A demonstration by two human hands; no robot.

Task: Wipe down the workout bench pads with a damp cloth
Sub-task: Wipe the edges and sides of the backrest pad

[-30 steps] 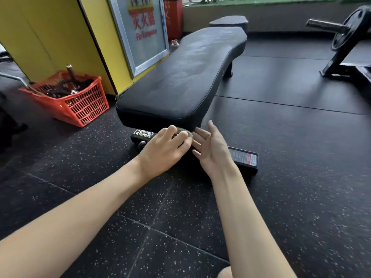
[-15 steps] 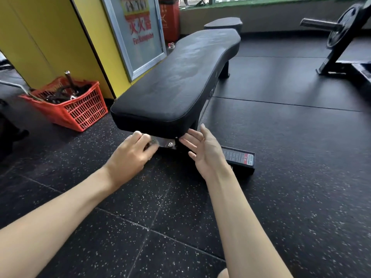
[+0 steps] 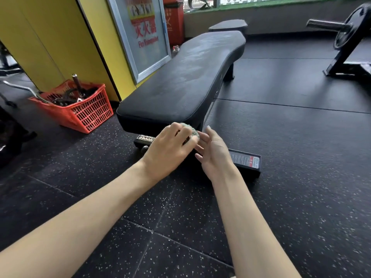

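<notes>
Entry: the left hand (image 3: 170,149) is gripping the cloth (image 3: 192,131), a small greenish wad. Its fingers (image 3: 181,135) are curling tight round it, so only a little is showing past the knuckles, at the hand's 1 o'clock. The right hand (image 3: 215,155) is holding nothing. Its fingers (image 3: 208,135) are lying straight, just beside the wad at its 3 o'clock, and I cannot tell whether they are touching it.

Both hands are hovering just below the near end face of the bench pad (image 3: 180,85). The pad is running away toward 1 o'clock, and a second, smaller pad (image 3: 228,26) is sitting beyond its far end. Pale streaks are showing on the top toward that end; I cannot tell whether they are damp or dust. A red basket (image 3: 84,115) is standing at 10 o'clock.

I am judging this as readying the cloth, with the top not yet fully wiped.

- I am planning to have the right hand spread the wad flat, since a ball is only touching at one spot.
- I am planning long overlapping strokes from the near end toward 1 o'clock.
- After that I am taking in the side edges and the end face.
- I am keeping the cloth off the frame underneath.
</notes>
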